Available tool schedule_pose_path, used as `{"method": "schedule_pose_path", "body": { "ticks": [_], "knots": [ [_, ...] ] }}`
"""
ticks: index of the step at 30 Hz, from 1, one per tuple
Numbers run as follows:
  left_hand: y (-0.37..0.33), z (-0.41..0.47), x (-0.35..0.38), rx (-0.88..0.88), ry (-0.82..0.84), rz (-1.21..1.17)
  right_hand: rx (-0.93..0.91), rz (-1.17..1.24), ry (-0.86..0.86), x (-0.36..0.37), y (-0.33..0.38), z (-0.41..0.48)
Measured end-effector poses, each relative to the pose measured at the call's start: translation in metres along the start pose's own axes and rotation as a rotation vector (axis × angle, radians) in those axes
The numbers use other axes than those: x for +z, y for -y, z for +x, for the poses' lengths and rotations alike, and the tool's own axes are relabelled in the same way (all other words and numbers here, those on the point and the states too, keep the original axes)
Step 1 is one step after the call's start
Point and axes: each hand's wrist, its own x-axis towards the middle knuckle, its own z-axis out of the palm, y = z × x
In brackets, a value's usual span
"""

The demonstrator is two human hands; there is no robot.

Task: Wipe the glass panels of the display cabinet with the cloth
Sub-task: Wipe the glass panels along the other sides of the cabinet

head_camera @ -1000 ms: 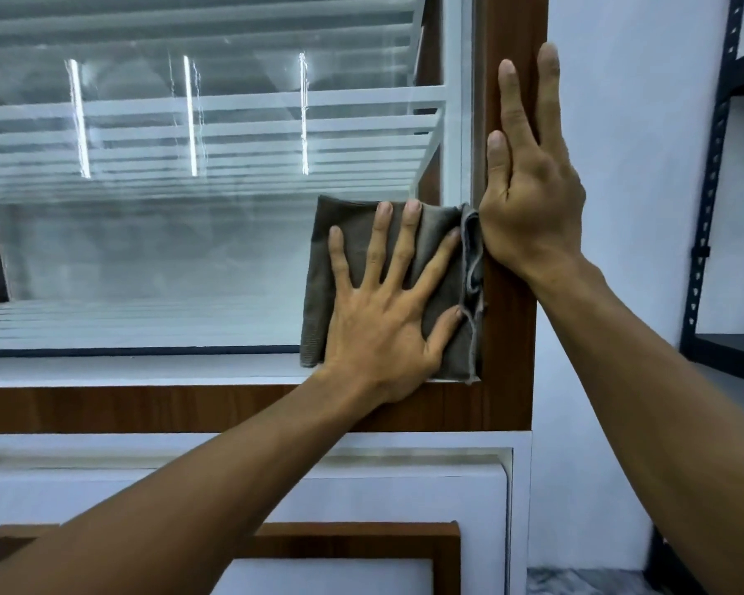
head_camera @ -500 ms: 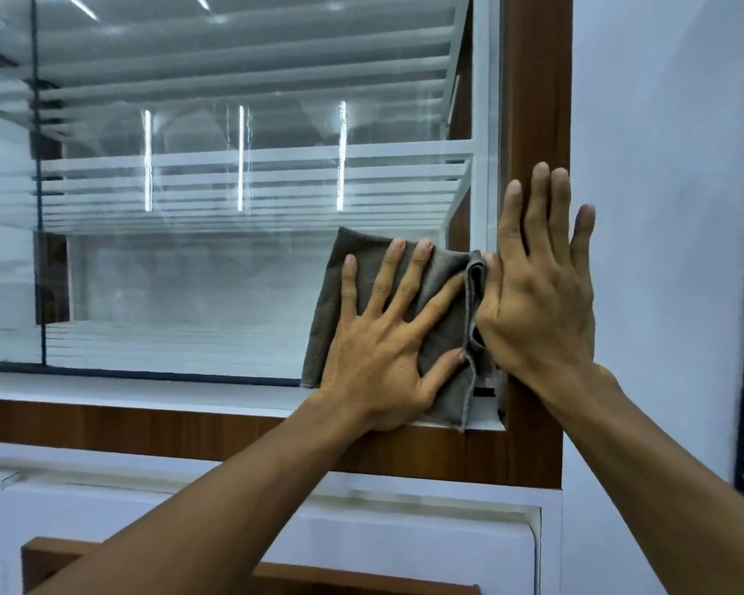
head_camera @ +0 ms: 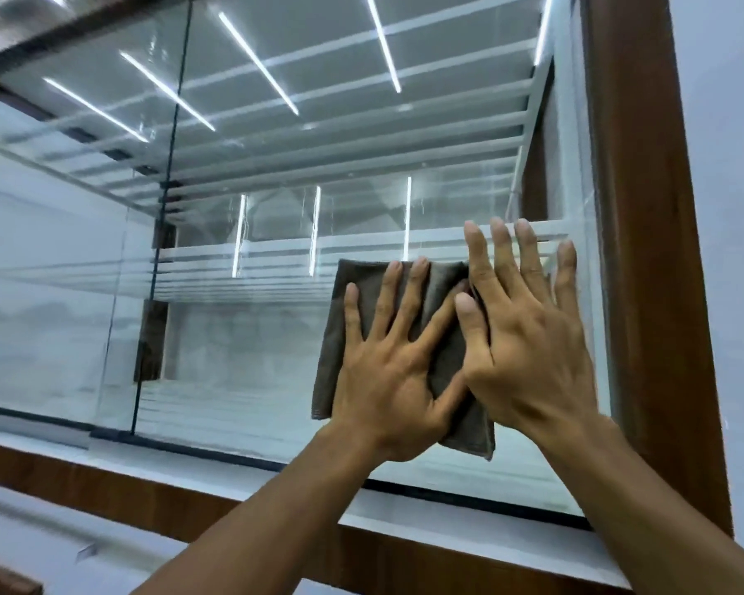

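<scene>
A: In the head view, where is the grey-brown folded cloth (head_camera: pixel 331 362) found?

B: It is spread flat against the clear glass panel (head_camera: pixel 254 337) of the display cabinet, low in the panel's right part, near the brown wooden frame post (head_camera: pixel 645 251). Its lower right corner hangs just above the white ledge (head_camera: pixel 276 478) under the glass.

A: How is the left hand (head_camera: pixel 387 380) placed?

B: It is laid flat on the middle of the cloth, with the fingers straight and spread. The cloth is pressed to the glass, and nothing is gripped.

A: And the right hand (head_camera: pixel 529 358)?

B: It is set just beside the left, also flat with straight fingers. Its thumb and inner palm are laid over the cloth's right edge, while its other fingers are seen on bare glass, between the cloth and the post. The left thumb is touched by the heel of the right hand.

A: What else is seen?

B: A second glass panel (head_camera: pixel 61 294) is met at a dark vertical seam on the left. Bright light strips are reflected in the glass, and white shelf slats are shown behind it.
</scene>
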Motion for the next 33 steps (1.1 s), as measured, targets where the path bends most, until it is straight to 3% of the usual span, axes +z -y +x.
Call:
{"method": "schedule_pose_path", "body": {
  "ticks": [6,12,16,20,24,27,30,33],
  "knots": [
    [0.031,0.036,-0.013,-0.140,0.016,0.017,-0.016,-0.112,-0.039,0.006,-0.005,-0.005],
    [0.039,0.041,-0.013,0.019,0.053,0.058,-0.001,-0.146,-0.048,0.008,-0.002,-0.004],
    [0.073,0.095,-0.030,-0.143,0.049,0.029,0.002,-0.180,-0.041,0.007,-0.003,-0.003],
    [0.083,0.066,-0.028,-0.207,0.020,0.019,0.049,-0.220,-0.078,0.007,0.004,0.002],
    [0.061,0.027,-0.019,-0.052,0.070,0.060,0.089,-0.167,-0.204,0.006,0.017,0.031],
    [0.080,0.070,-0.026,0.081,0.088,0.066,0.052,-0.030,-0.206,0.019,0.027,0.059],
    [0.121,0.108,-0.039,-0.098,0.030,0.030,0.084,0.038,-0.114,0.028,0.033,0.072],
    [0.148,0.108,-0.040,-0.177,0.016,0.029,0.042,-0.147,-0.035,0.035,0.033,0.069]
  ]
}}
